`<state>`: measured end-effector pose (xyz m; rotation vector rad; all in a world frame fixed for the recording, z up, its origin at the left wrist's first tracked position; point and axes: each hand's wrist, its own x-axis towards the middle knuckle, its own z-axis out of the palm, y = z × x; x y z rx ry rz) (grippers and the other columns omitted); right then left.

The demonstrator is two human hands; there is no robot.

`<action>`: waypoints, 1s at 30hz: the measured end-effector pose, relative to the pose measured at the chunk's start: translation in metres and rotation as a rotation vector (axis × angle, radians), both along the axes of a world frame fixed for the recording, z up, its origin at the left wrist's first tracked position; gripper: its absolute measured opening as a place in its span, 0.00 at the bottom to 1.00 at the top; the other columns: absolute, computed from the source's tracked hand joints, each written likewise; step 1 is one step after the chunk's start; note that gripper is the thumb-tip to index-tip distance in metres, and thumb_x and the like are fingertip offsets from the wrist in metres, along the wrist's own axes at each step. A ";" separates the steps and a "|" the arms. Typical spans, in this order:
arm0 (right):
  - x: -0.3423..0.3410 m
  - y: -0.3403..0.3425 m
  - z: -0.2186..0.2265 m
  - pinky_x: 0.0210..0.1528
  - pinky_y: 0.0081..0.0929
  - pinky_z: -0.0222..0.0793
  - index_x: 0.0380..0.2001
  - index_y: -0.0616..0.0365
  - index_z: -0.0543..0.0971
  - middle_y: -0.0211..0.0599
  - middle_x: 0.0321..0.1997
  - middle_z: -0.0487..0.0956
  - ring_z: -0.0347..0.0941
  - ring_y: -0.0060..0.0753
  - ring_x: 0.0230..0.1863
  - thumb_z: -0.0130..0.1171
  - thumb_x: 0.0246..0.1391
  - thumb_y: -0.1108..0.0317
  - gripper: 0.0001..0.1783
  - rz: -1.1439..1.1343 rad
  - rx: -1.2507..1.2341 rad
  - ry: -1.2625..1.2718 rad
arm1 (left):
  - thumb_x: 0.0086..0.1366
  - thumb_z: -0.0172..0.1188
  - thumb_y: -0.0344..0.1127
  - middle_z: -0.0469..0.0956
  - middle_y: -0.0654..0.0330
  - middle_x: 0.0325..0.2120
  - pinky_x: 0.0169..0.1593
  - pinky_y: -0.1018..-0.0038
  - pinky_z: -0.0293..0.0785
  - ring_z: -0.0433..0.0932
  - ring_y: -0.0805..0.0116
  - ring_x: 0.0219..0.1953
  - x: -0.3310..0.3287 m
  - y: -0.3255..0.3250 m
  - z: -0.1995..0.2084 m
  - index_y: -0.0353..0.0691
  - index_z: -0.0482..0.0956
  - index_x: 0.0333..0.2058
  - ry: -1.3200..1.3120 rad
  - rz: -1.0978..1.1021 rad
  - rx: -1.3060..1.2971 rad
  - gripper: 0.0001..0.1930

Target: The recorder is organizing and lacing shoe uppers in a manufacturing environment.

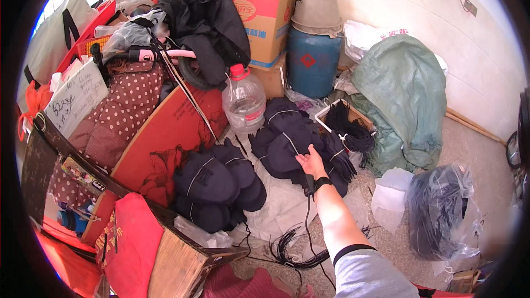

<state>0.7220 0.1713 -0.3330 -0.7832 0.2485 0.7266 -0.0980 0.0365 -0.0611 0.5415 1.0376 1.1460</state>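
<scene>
My right hand reaches in from the lower right, a black band around its wrist. It is over a bundle of dark navy, rounded cloth pieces tied with white cord. The fingers look apart, with the fingertips at the end of the cord; no held thing shows. Another tied navy bundle lies just beyond. To the left, more such bundles are heaped on pale sheeting. A black cable runs down from the wrist. My left hand is out of view.
A large clear bottle with a red cap stands behind the bundles. A white-rimmed box holds black cords. Beyond are a blue drum and a green sack. A plastic-wrapped dark bundle stands right; a red board leans left.
</scene>
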 end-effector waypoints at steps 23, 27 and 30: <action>-0.276 -0.243 0.006 0.60 0.37 0.70 0.55 0.61 0.73 0.43 0.55 0.78 0.75 0.39 0.55 0.48 0.68 0.59 0.20 1.106 -0.360 0.218 | 0.71 0.49 0.51 0.60 0.45 0.66 0.69 0.58 0.56 0.60 0.51 0.67 -0.010 -0.029 -0.009 0.39 0.55 0.69 -0.103 -0.049 0.070 0.34; -0.286 -0.289 0.024 0.58 0.37 0.72 0.50 0.61 0.76 0.42 0.52 0.79 0.76 0.39 0.54 0.53 0.65 0.58 0.19 1.110 -0.530 0.193 | 0.71 0.47 0.56 0.73 0.51 0.56 0.64 0.58 0.61 0.69 0.56 0.58 -0.008 -0.034 -0.018 0.38 0.68 0.61 -0.107 -0.112 0.057 0.30; -0.272 -0.327 0.021 0.51 0.35 0.76 0.47 0.62 0.77 0.41 0.46 0.82 0.80 0.37 0.45 0.56 0.63 0.58 0.18 1.024 -0.613 -0.083 | 0.72 0.44 0.54 0.72 0.51 0.56 0.68 0.50 0.55 0.67 0.51 0.60 -0.016 -0.057 -0.014 0.39 0.69 0.60 0.015 -0.054 0.004 0.28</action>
